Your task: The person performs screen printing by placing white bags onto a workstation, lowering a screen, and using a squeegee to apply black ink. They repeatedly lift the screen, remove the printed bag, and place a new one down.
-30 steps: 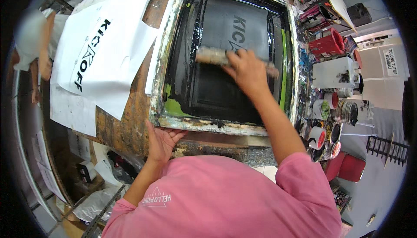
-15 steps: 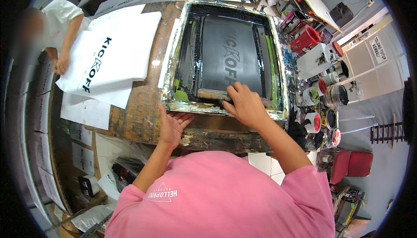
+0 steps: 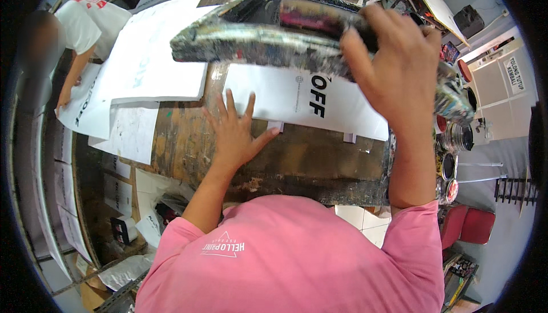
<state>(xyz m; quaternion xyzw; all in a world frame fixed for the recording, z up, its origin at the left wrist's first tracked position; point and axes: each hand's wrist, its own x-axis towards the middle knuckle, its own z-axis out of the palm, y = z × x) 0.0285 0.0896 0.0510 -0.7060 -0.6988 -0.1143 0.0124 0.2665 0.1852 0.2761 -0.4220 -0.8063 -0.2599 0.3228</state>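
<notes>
My right hand (image 3: 397, 64) is closed over the near edge of a paint-crusted printing screen (image 3: 257, 49), which is tilted up off the table. A squeegee (image 3: 311, 17) with a wooden handle lies within the raised frame beside my right fingers; whether they also touch it is hidden. Beneath the screen lies a white sheet (image 3: 257, 93) with black print, partly covered by the frame. My left hand (image 3: 237, 141) is open, fingers spread, its fingertips over the sheet's left near corner.
A stack of white printed sheets (image 3: 165, 67) lies left on the worn wooden table (image 3: 194, 141). Another person (image 3: 94, 27) leans there, a hand on a sheet (image 3: 88, 110). Several tins (image 3: 456, 136) line the right side; a red chair (image 3: 476, 225) stands beyond.
The screen has gone from lying flat to tilted up, uncovering the printed sheet. My right hand has risen with it; my left has moved over the sheet. The other person has shifted a sheet.
</notes>
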